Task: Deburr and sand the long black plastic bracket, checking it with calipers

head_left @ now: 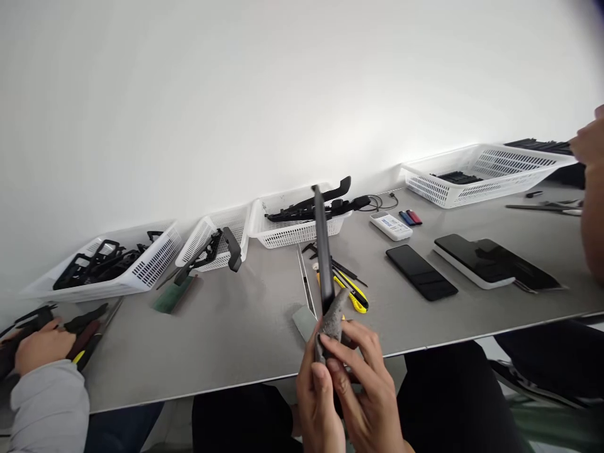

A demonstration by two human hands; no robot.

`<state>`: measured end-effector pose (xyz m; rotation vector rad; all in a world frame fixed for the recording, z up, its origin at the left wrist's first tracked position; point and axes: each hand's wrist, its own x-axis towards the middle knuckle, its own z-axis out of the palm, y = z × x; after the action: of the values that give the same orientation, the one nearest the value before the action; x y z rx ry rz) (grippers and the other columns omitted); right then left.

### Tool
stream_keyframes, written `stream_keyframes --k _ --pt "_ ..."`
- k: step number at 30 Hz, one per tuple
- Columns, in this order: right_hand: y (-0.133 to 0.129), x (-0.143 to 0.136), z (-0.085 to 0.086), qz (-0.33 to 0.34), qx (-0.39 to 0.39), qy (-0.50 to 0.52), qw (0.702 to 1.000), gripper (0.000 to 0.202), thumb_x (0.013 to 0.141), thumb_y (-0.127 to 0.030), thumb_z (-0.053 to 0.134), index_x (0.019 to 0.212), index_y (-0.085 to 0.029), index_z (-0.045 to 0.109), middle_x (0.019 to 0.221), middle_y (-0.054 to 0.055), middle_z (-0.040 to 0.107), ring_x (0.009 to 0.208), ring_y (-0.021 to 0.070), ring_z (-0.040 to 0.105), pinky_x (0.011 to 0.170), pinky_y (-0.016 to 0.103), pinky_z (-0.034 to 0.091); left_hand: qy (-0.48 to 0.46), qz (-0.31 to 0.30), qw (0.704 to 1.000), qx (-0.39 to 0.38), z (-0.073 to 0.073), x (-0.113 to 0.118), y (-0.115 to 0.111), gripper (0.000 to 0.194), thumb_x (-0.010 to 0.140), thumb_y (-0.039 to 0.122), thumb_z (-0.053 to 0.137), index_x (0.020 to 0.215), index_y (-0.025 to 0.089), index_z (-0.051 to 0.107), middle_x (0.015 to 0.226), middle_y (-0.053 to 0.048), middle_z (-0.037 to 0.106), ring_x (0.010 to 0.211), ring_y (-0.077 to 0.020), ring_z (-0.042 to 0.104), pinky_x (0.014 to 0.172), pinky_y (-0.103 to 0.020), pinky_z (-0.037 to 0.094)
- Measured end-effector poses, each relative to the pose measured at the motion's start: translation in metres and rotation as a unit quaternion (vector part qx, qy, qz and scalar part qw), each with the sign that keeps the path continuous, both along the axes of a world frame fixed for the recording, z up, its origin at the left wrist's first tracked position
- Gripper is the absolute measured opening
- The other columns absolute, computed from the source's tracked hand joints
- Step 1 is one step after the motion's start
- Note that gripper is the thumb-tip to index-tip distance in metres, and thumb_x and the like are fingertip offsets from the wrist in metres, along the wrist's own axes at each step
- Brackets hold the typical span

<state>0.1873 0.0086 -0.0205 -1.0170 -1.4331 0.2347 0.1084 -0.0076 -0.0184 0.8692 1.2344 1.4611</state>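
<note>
Above the table's front edge, a long black plastic part (323, 251) stands nearly upright in my two hands. My left hand (317, 402) is closed round its lower end, thumb up. A crumpled grey cloth (334, 318) wraps the part just above, and my right hand (368, 384) pinches that cloth against it. The part's lowest end is hidden by my fingers. Just behind it on the table lie a yellow utility knife (359, 299), a black caliper (346, 269) and a small greenish-grey flat piece (304, 322).
White baskets with black parts line the wall: left basket (155, 267), narrow basket (243, 236), middle basket (287, 236), right basket (443, 195). Phones, including a black phone (421, 272), and a white device (391, 225) lie right. Co-workers' arms show: left sleeve (50, 402), right arm (593, 207).
</note>
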Motion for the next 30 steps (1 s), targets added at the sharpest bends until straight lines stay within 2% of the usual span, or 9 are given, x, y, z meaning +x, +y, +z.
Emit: stream_keyframes --k 3,8,13,18,20,22,24,27,30 --pt "0.001 -0.002 -0.008 0.034 -0.013 -0.012 0.999 0.047 0.106 -0.011 0.055 0.146 -0.033 0.066 0.139 0.008 0.069 0.137 0.0296 0.057 0.105 0.048 0.056 0.026 0.058 0.997 0.032 -0.005 0.004 0.002 0.071 0.096 0.075 0.058 0.136 0.020 0.076 0.132 -0.018 0.078 0.138 -0.0382 0.065 0.112 -0.044 0.056" --pt "0.004 -0.007 -0.016 0.059 -0.036 -0.054 0.996 0.046 0.108 -0.018 0.055 0.149 -0.037 0.064 0.146 0.005 0.071 0.145 0.0324 0.059 0.114 0.057 0.051 0.034 0.067 0.994 0.080 -0.018 -0.004 0.002 0.074 0.094 0.080 0.055 0.132 0.020 0.079 0.127 -0.018 0.080 0.124 -0.0376 0.073 0.103 -0.043 0.061" --pt "0.031 -0.003 0.005 0.089 -0.057 0.013 0.994 0.041 0.109 -0.019 0.055 0.145 -0.034 0.069 0.144 0.006 0.074 0.142 0.0289 0.063 0.122 0.059 0.046 0.055 0.074 0.995 0.046 -0.027 -0.017 -0.007 0.074 0.079 0.081 0.074 0.122 0.021 0.083 0.122 -0.017 0.081 0.127 -0.0416 0.071 0.104 -0.045 0.061" --pt "0.067 0.006 0.031 0.066 -0.052 0.105 0.991 0.028 0.105 -0.024 0.062 0.124 -0.030 0.082 0.126 0.007 0.082 0.127 0.0292 0.074 0.113 0.054 0.056 -0.021 -0.030 0.999 -0.027 -0.034 -0.023 -0.026 0.076 0.088 0.070 0.073 0.147 0.022 0.069 0.070 -0.009 0.079 0.072 -0.0355 0.080 0.063 -0.041 0.066" --pt "0.068 0.006 0.036 0.056 -0.042 0.133 0.989 0.024 0.102 -0.022 0.066 0.114 -0.029 0.085 0.118 0.007 0.084 0.116 0.0286 0.079 0.105 0.050 0.062 -0.046 -0.026 0.999 -0.012 -0.034 -0.026 -0.026 0.072 0.087 0.071 0.074 0.140 0.022 0.074 0.090 -0.013 0.084 0.086 -0.0379 0.081 0.071 -0.043 0.067" --pt "0.059 0.004 0.040 0.053 -0.034 0.151 0.987 0.023 0.098 -0.018 0.068 0.108 -0.029 0.086 0.111 0.006 0.086 0.107 0.0273 0.081 0.098 0.045 0.065 -0.062 0.003 0.998 0.025 -0.027 -0.028 -0.018 0.071 0.081 0.076 0.076 0.126 0.022 0.081 0.130 -0.016 0.079 0.125 -0.0439 0.071 0.098 -0.047 0.063" --pt "0.044 -0.002 0.042 0.070 -0.031 0.155 0.985 0.024 0.095 -0.013 0.069 0.104 -0.028 0.086 0.105 0.005 0.086 0.098 0.0247 0.082 0.088 0.038 0.067 -0.087 0.013 0.995 0.048 -0.013 -0.031 -0.002 0.077 0.082 0.082 0.070 0.132 0.024 0.079 0.152 -0.014 0.066 0.148 -0.0442 0.052 0.119 -0.048 0.049" --pt "0.019 -0.013 0.041 0.149 -0.024 0.134 0.979 0.029 0.093 -0.006 0.068 0.105 -0.028 0.083 0.106 0.004 0.086 0.085 0.0199 0.081 0.075 0.031 0.066 -0.161 -0.027 0.986 0.037 0.020 -0.035 0.029 0.078 0.095 0.083 0.050 0.150 0.029 0.066 0.159 -0.012 0.060 0.155 -0.0387 0.045 0.127 -0.052 0.038" --pt "0.003 -0.020 0.031 0.178 0.013 0.066 0.982 0.035 0.092 -0.001 0.065 0.114 -0.025 0.078 0.114 0.006 0.085 0.090 0.0216 0.081 0.082 0.036 0.066 -0.192 -0.056 0.975 0.094 0.048 -0.036 0.052 0.080 0.096 0.085 0.040 0.150 0.032 0.067 0.169 -0.008 0.049 0.160 -0.0369 0.036 0.130 -0.052 0.032"
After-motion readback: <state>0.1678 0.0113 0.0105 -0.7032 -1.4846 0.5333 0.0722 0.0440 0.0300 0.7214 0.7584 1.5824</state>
